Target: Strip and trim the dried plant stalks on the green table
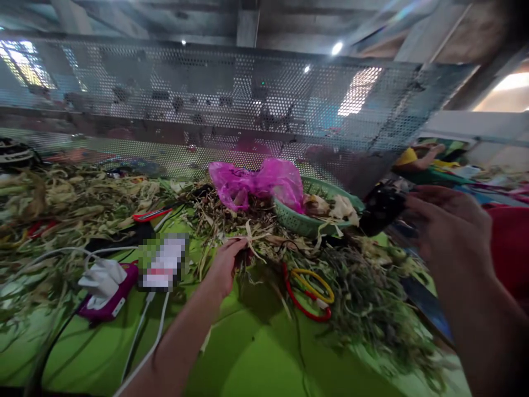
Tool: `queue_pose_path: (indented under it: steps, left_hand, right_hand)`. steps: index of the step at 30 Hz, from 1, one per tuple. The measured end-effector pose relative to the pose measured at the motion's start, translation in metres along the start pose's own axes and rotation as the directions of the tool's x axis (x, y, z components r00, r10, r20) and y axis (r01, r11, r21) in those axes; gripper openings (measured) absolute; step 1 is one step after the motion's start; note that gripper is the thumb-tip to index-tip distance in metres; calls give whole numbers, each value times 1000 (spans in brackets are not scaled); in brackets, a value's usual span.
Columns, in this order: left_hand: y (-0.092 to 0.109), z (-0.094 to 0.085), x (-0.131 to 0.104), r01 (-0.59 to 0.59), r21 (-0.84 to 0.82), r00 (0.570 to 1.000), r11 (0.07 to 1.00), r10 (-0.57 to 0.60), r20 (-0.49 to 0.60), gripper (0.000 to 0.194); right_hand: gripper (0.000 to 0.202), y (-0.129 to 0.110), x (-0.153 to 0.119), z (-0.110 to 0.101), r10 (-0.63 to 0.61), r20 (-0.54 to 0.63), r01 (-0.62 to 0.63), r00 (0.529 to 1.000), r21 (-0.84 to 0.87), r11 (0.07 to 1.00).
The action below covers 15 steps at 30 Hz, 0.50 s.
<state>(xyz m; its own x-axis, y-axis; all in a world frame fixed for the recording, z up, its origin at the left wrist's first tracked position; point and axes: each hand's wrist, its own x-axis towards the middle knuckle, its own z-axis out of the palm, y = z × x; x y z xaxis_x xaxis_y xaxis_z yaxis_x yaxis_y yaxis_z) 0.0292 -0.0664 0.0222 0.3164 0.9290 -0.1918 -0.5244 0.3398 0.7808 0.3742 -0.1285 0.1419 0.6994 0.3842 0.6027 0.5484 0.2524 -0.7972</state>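
My left hand (228, 263) is low over the green table, its fingers closed around some dried plant strips (256, 245) at the edge of a brown heap (215, 220). At the right, my right hand (452, 229) is raised and pinches a black, blurred object (381, 207) whose kind I cannot make out. A green plastic basket (291, 219) with pale dried leaves inside stands between the hands, farther back. Crumpled over its left rim and the heap is a pink plastic bag (264, 179).
A red and yellow loop of cord (312, 295) lies near grey-green stalks (367, 309). At left are a phone (165, 262) with a cable, a purple tissue pack (109, 300) and a red tool (152, 214). A perforated metal screen (198, 105) rises behind; another person's arm (430, 157) shows at right.
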Motion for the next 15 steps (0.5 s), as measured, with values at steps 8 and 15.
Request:
queue_pose_path:
  steps: [8,15]
  left_hand:
    - [-1,1,-4,-46,67,992,997,38,124,33]
    - [-4,2,-3,-9,119,993,993,-5,118,26]
  right_hand:
    - [23,-74,-153,76,-18,883,145,469,-56,988]
    - [20,-40,-186,96,-24,879,264,477,-117,957]
